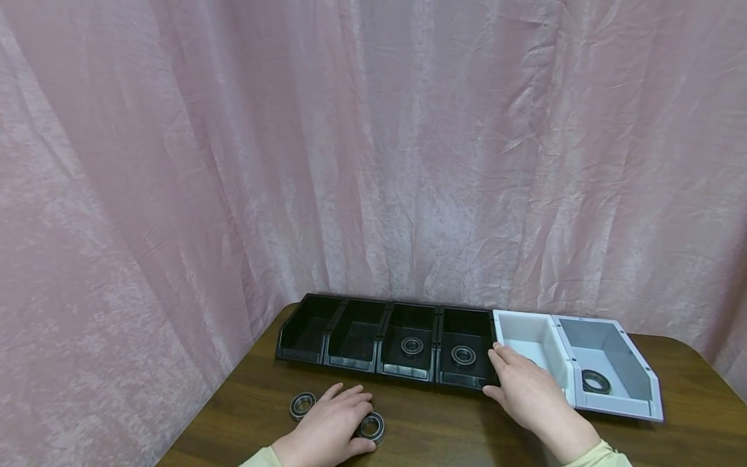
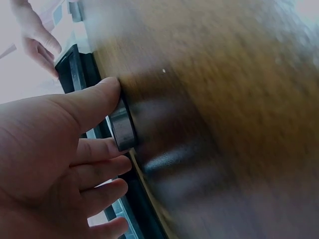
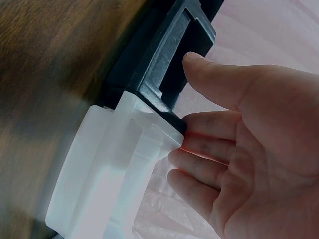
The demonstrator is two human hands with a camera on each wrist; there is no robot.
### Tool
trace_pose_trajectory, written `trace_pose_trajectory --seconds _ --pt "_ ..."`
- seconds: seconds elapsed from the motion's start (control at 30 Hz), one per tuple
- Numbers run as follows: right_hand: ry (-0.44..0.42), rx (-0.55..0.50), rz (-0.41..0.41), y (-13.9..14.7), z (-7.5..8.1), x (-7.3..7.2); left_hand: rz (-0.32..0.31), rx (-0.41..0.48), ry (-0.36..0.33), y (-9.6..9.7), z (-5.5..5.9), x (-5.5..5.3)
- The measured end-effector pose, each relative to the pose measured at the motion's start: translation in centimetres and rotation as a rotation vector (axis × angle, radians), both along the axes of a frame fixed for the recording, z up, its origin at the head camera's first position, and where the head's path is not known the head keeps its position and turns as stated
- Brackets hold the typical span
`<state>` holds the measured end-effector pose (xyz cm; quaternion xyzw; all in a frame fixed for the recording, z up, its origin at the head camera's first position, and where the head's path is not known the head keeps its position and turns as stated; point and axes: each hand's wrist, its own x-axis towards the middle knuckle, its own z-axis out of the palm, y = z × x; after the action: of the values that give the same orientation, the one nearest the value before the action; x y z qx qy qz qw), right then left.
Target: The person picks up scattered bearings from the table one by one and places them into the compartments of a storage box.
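On the wooden table, my left hand pinches a ball bearing between thumb and index finger. The left wrist view shows the thumb and index finger at opposite sides of the bearing's metal rim, other fingers loosely bent. A second bearing lies just left of that hand. My right hand holds nothing and hovers over the front of the bins, where black meets white. Its fingers are loosely extended near the black bin and white bin; whether they touch cannot be told.
A row of black bins stands along the back of the table. Two of them hold one bearing and another bearing. Right of the white bin, a grey-white bin holds a larger dark ring. A pink curtain hangs behind.
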<state>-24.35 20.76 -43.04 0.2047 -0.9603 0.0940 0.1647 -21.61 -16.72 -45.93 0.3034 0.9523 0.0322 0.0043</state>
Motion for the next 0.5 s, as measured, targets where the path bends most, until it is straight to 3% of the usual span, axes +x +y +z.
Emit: trace_pose_trajectory --seconds 0.5 --pt "0.003 0.001 -0.002 0.03 -0.1 -0.01 -0.016 -0.026 0.004 0.06 -0.08 -0.03"
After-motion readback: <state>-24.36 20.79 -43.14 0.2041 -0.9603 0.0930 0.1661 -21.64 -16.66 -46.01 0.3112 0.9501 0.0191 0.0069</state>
